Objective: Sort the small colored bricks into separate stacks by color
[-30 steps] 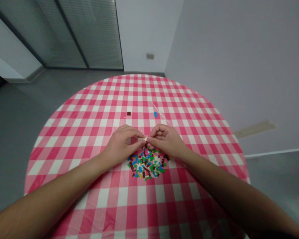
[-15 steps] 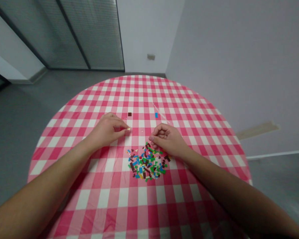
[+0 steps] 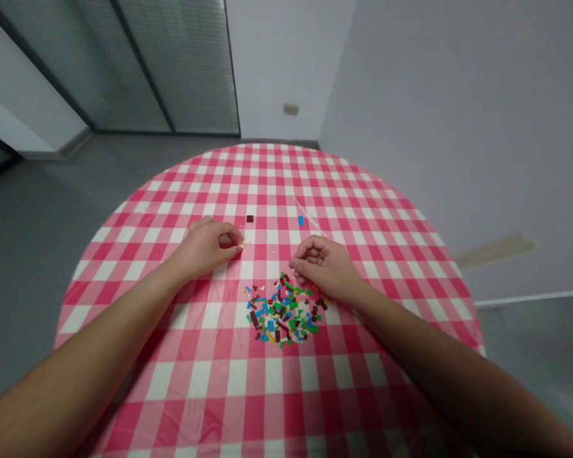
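My left hand (image 3: 209,247) rests low over the cloth, its thumb and forefinger closing on a tiny pale yellow toy brick (image 3: 246,242). Past its fingertips lies a dark brown flat brick (image 3: 250,219). My right hand (image 3: 322,264) has its fingers curled and thumb against forefinger; anything between them is too small to make out. It hovers at the upper right edge of a pile of small toy bricks (image 3: 281,312) in green, blue, brown, yellow and white. Beyond it sits a blue brick (image 3: 300,221).
A red and white checked cloth (image 3: 210,394) covers the round table. A tiny white piece (image 3: 274,250) lies between my hands. The table's far edge faces a wall with a socket (image 3: 291,109), and a glass partition (image 3: 181,63) stands behind on the left.
My left fingertips have drawn slightly left, and more of the pale yellow brick shows past them. The right hand keeps its curled pose; the view has shifted slightly.
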